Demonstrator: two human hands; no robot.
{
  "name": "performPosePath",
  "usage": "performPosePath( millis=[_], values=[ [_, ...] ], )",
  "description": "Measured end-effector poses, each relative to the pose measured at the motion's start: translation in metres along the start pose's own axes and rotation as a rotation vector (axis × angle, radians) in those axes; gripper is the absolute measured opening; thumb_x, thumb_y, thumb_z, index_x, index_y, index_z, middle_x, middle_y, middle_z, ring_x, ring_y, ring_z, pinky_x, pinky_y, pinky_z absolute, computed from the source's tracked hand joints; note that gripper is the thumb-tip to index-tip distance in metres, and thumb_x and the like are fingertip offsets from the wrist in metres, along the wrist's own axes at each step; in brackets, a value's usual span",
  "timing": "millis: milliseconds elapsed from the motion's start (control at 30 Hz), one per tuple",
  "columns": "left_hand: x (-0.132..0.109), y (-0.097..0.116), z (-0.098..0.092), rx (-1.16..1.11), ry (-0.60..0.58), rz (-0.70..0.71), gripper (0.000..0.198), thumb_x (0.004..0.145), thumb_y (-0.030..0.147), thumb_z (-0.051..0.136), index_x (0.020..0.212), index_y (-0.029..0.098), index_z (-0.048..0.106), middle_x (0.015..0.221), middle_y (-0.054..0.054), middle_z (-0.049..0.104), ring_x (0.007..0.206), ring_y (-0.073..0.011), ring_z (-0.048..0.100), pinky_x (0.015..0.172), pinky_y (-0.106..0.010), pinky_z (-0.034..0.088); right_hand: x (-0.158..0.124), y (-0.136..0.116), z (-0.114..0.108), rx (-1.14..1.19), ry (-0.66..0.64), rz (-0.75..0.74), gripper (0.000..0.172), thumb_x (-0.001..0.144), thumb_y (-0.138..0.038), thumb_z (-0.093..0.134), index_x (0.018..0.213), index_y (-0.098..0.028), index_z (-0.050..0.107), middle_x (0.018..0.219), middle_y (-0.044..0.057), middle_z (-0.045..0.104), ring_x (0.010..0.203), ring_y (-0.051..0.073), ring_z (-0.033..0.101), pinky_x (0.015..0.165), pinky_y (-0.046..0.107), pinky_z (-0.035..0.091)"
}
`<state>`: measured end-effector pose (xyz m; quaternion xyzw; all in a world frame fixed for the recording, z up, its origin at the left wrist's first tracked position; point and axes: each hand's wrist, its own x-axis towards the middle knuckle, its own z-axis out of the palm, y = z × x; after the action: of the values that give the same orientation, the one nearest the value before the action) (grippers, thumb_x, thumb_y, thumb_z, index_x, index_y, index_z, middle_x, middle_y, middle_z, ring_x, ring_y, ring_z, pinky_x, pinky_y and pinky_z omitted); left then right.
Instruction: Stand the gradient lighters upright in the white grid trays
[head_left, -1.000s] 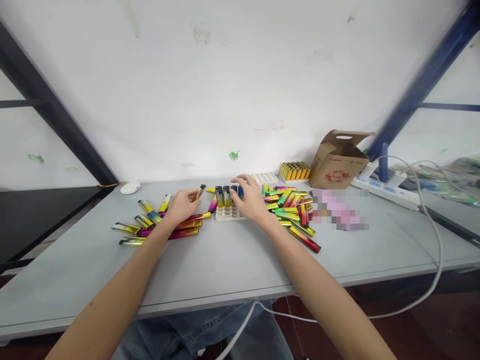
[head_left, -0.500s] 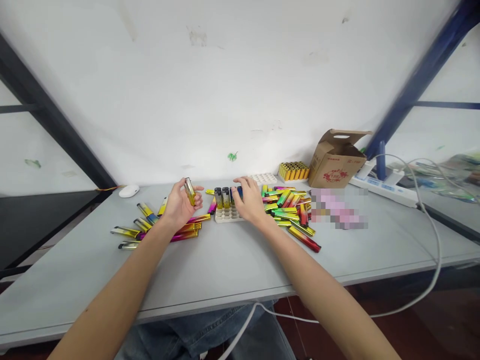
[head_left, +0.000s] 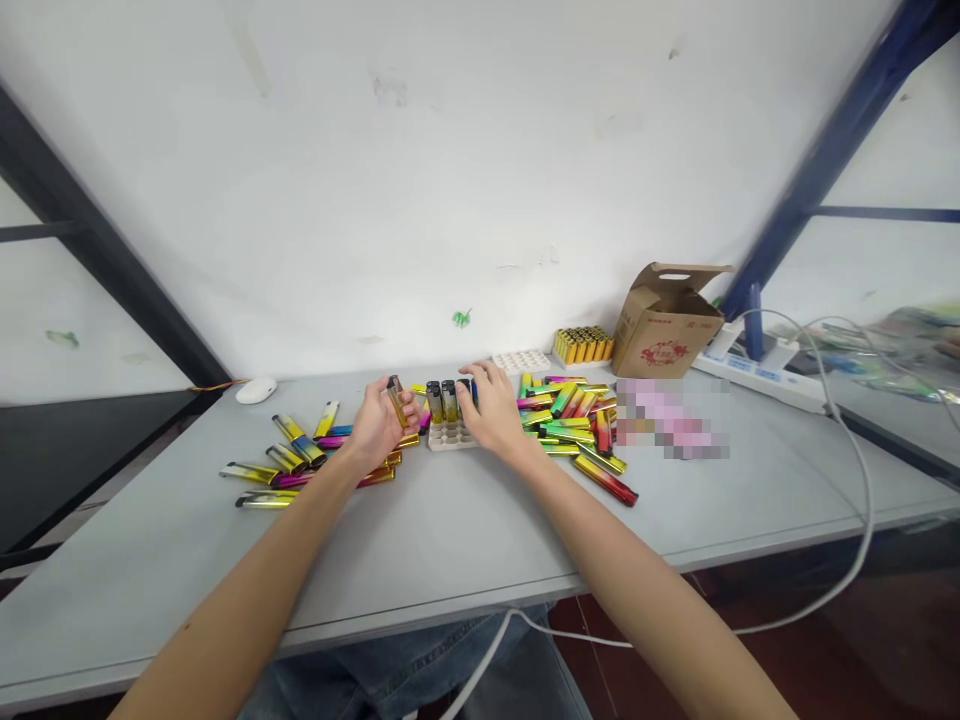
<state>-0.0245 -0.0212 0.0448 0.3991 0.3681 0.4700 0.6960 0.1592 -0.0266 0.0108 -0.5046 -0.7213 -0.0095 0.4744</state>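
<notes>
My left hand [head_left: 381, 422] holds a gold and dark lighter [head_left: 397, 400], tilted, between thumb and fingers. Just right of it stands a white tray [head_left: 448, 437] with round holes. Several lighters [head_left: 448, 402] with dark tops stand upright in its back part, while the front holes show bare. My right hand [head_left: 491, 405] is over the tray's right side, fingers apart and curved beside the standing lighters. A dark blue lighter [head_left: 474, 390] shows between its thumb and fingers; whether they touch it I cannot tell. The hand hides the tray's right part.
Loose shiny lighters [head_left: 300, 452] lie on the left, and a multicoloured pile [head_left: 570, 420] on the right. Behind are a second white tray [head_left: 521, 361], a tray of yellow lighters [head_left: 583, 346] and an open cardboard box [head_left: 664, 335]. A power strip [head_left: 765, 380] and white cable [head_left: 862, 520] lie right.
My left hand has moved right with the lighter, closer to the tray. My right hand stays over the tray's right side. The view has shifted slightly.
</notes>
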Motion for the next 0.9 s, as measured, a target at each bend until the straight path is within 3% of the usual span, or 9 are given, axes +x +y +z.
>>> performPosePath(
  millis=[167, 500, 900],
  values=[
    [-0.001, 0.002, 0.000, 0.032, 0.029, 0.076, 0.040, 0.094, 0.039, 0.021, 0.063, 0.021, 0.038, 0.054, 0.003, 0.033, 0.043, -0.0113, 0.035, 0.040, -0.021, 0.030, 0.000, -0.002, 0.000, -0.003, -0.007, 0.006, 0.033, 0.096, -0.032, 0.042, 0.119, -0.015, 0.059, 0.123, 0.014, 0.058, 0.116, 0.026, 0.050, 0.104, 0.042, 0.039],
    [0.001, -0.009, 0.007, 0.146, -0.025, -0.014, 0.032, 0.090, 0.038, 0.029, 0.064, 0.021, 0.038, 0.052, 0.004, 0.032, 0.039, -0.0096, 0.027, 0.035, -0.018, 0.026, -0.001, 0.001, 0.001, -0.017, -0.027, 0.017, 0.033, 0.096, -0.032, 0.042, 0.118, -0.015, 0.059, 0.123, 0.015, 0.057, 0.117, 0.027, 0.050, 0.105, 0.043, 0.038],
    [0.006, -0.013, 0.000, 0.241, 0.055, 0.086, 0.030, 0.090, 0.033, 0.031, 0.064, 0.020, 0.039, 0.053, 0.005, 0.031, 0.039, -0.0087, 0.028, 0.037, -0.017, 0.025, -0.002, -0.001, 0.000, -0.017, -0.034, 0.019, 0.032, 0.097, -0.032, 0.041, 0.116, -0.015, 0.060, 0.122, 0.014, 0.058, 0.115, 0.027, 0.050, 0.103, 0.043, 0.038]
  ],
)
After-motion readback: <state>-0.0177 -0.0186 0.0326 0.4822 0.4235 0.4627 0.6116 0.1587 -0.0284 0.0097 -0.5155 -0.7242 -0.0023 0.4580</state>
